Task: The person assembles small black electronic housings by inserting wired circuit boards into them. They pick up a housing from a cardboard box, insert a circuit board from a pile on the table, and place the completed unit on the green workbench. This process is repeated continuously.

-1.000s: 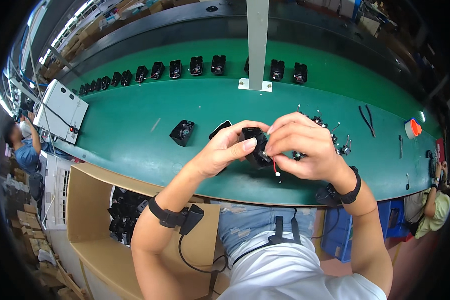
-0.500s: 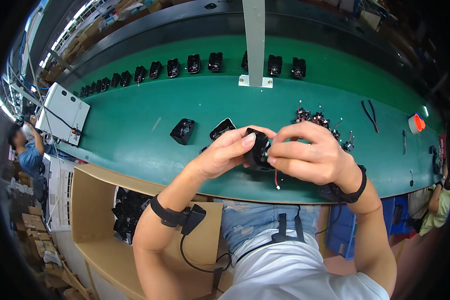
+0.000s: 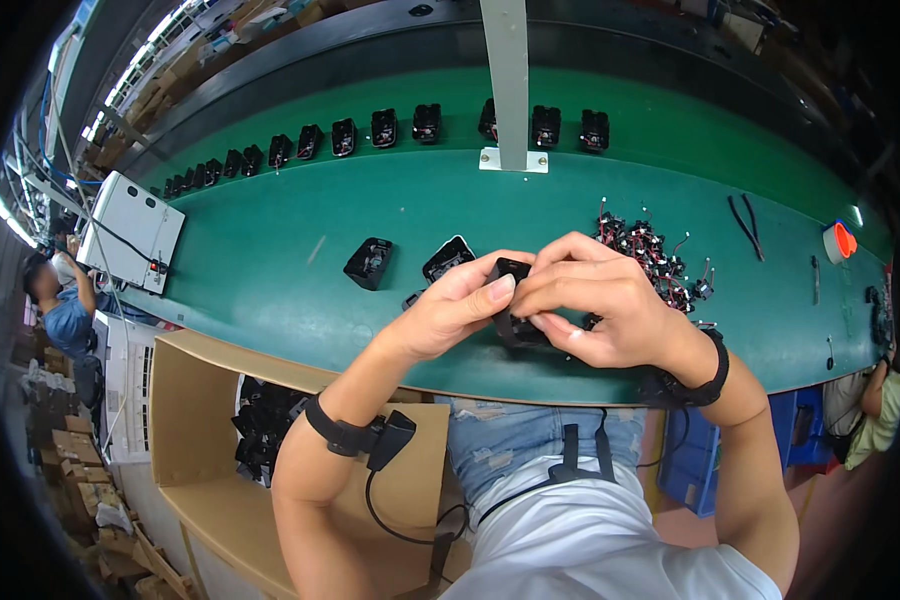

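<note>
Holding a small black housing (image 3: 511, 305) above the near edge of the green table (image 3: 270, 250), I see both hands closed on it: my left hand (image 3: 457, 310) pinches its left side, my right hand (image 3: 598, 300) wraps its top and right. Left of the housing lie 2 more black housings (image 3: 369, 263); right of it sits a heap of small wired parts (image 3: 653, 255).

1. The small housing (image 3: 515, 305) sits between the left hand (image 3: 460, 310) and the right hand (image 3: 600, 300), above the bench (image 3: 270, 240).
2. Two similar housings (image 3: 370, 262) lie left of the hands.
3. A pile of wired parts (image 3: 655, 255) lies behind the right hand.
4. A row of units (image 3: 370, 130) stands along the far edge.
</note>
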A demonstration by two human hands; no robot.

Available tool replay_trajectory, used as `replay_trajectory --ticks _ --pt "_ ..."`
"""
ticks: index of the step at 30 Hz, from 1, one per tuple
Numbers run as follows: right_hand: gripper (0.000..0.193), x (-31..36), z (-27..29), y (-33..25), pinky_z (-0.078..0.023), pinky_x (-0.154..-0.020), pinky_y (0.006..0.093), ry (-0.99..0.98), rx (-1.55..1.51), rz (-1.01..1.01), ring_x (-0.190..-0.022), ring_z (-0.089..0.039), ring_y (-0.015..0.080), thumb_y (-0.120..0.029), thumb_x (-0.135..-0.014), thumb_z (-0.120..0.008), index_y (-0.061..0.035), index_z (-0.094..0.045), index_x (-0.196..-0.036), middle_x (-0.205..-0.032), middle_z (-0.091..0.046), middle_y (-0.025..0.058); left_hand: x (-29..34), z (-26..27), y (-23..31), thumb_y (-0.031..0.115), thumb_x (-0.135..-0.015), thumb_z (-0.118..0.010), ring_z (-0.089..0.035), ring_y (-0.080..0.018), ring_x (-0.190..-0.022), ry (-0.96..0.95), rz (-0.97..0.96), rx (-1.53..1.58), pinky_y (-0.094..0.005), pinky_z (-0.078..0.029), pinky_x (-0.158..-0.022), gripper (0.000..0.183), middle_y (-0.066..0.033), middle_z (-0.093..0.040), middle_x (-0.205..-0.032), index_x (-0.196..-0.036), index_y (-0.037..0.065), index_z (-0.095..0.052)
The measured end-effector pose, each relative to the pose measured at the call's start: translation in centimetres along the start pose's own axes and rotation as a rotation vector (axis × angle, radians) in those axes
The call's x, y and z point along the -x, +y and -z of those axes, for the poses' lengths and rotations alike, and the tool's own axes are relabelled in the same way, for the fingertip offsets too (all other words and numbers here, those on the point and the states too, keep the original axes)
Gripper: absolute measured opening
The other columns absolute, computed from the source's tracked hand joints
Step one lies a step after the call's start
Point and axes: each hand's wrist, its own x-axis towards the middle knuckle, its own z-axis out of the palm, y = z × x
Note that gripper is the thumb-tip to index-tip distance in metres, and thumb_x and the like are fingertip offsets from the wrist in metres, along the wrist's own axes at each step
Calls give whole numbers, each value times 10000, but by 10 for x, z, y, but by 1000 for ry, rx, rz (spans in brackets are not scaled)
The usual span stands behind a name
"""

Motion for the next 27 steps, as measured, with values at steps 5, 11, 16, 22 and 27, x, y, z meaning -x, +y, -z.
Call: replay_trajectory --ticks 5,11,16,22,27 --pt "297 -2 15 -9 -453 -1013 463 -153 -69 -131 -1208 -559 359 -45 -700 -787 -29 -731 -991 -1359 -557 186 -1 -3 -2 352 -1032 -571 -525 -102 -1115 113 -72 12 -280 -447 -941 495 -36 -554 -1211 -1389 23 -473" --pt "282 3 8 20 -374 -1120 472 -161 -308 -235 -1353 -480 383 -150 -708 -879 -57 -776 -953 -1404 -561 218 -10 -27 -6 398 -1031 -561 -556 -68 -749 343 -64 16 -229 -456 -647 523 -12 -606 -925 -1376 29 -423" --pt "256 12 -2 37 -345 -1136 464 -125 -813 -590 -1416 -412 338 -142 -767 -860 19 -769 -945 -1369 -608 200 -10 -28 0 473 -1056 -463 -594 -85 -696 496 92 -237 -231 -471 -603 478 -24 -606 -840 -1284 54 -503" --pt "271 10 25 41 -402 -1083 433 -6 -891 -762 -1353 -479 296 -201 -803 -832 27 -771 -937 -1317 -627 234 -6 -8 9 343 -1019 -557 -633 -176 -653 657 -140 -913 -328 -497 -598 343 -86 -648 -792 -1121 18 -598" --pt "304 -5 107 111 -487 -1009 411 32 483 -487 -1186 -620 362 -194 -691 -855 -2 -778 -914 -1363 -603 206 5 20 -1 350 -852 -736 -581 -365 -1046 712 -161 -1764 -447 -461 -903 503 -181 -605 -1155 -1209 25 -597"
